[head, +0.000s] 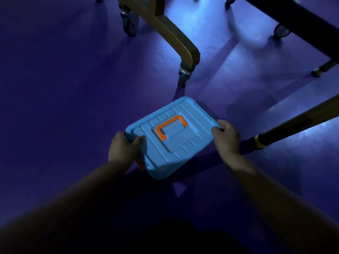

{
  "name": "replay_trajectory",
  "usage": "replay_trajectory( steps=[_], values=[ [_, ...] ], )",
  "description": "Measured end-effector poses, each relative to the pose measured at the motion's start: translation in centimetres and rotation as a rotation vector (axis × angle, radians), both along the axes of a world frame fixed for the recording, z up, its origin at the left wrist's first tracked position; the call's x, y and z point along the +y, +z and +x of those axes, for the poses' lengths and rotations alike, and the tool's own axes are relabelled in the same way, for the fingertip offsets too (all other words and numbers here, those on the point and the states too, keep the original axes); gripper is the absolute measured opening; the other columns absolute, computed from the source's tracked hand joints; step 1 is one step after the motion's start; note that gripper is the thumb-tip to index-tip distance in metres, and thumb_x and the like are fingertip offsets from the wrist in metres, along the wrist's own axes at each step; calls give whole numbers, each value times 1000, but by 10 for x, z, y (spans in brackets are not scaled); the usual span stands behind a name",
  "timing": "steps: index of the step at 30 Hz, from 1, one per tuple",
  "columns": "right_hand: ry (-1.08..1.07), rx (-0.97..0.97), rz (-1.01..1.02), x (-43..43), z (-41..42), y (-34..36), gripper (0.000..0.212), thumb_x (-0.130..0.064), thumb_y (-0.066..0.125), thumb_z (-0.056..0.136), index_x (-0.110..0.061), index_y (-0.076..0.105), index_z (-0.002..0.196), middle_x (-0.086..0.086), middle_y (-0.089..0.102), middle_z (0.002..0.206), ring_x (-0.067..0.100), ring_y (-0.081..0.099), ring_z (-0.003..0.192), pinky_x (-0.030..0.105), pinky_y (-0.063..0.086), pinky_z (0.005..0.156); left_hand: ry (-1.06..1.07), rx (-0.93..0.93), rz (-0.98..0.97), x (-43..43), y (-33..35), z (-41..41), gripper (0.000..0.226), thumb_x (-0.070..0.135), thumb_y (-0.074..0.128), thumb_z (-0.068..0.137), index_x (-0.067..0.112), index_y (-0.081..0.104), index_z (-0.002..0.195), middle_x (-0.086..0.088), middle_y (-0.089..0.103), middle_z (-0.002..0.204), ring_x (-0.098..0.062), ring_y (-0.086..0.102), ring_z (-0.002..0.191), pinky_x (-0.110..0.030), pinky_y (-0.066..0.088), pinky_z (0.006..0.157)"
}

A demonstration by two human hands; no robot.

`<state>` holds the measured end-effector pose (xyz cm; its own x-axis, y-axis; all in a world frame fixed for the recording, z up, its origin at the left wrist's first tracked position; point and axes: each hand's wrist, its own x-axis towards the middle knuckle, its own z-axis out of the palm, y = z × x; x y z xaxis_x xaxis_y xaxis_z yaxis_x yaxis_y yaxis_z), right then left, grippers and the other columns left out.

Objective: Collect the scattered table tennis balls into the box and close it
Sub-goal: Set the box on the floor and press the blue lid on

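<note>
Blue box (176, 142) on purple floor (73, 88), lid with orange handle (170, 126) on top, my left hand (122, 147) and right hand (226, 137) gripping opposite lid edges, wheeled table legs (172, 33) beyond.

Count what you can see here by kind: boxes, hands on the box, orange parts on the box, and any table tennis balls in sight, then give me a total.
blue box: 1
hands gripping it: 2, left hand and right hand
orange parts on it: 2, orange handle and orange latch
table tennis balls in view: 0
Total: 5
</note>
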<state>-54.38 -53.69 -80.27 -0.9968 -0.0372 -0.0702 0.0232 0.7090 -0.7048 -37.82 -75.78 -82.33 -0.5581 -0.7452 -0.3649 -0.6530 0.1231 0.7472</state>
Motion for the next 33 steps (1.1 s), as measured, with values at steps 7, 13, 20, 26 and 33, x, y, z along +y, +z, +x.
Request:
replay_trajectory(
  steps=[7,13,20,26,33],
  values=[
    [10,-67,-151,-17,40,-9,10,-13,62,85,-12,63,94,-1,62,85,15,58,82,24,40,72,98,173,16,-54,15,-9,59,17,74,77,9,48,130,-11,59,123,-27,57,110,-38,48,91],
    [37,9,-64,-22,39,-20,21,-27,64,84,-15,50,74,2,59,75,17,52,70,28,35,63,76,202,47,-54,10,-2,73,11,77,74,8,40,136,-12,53,129,-25,51,115,-34,42,93],
    [124,102,9,-29,23,-26,21,-23,65,83,-11,50,76,1,46,83,17,46,71,30,38,61,199,134,185,-51,-1,1,64,29,78,74,6,46,125,-5,55,117,-22,55,100,-41,50,86],
    [60,-136,-178,-42,15,-24,35,-20,63,87,-10,50,118,-3,44,106,10,48,92,7,36,66,232,169,100,-41,-3,-1,30,30,69,82,9,57,99,-4,59,92,-24,59,88,-36,48,70],
    [24,-179,-288,-42,19,-32,13,-21,63,87,-15,60,98,-3,59,84,9,53,72,9,42,53,110,149,-157,-36,-2,2,30,30,56,90,20,59,118,6,61,94,-12,52,84,-29,38,72]
  ],
)
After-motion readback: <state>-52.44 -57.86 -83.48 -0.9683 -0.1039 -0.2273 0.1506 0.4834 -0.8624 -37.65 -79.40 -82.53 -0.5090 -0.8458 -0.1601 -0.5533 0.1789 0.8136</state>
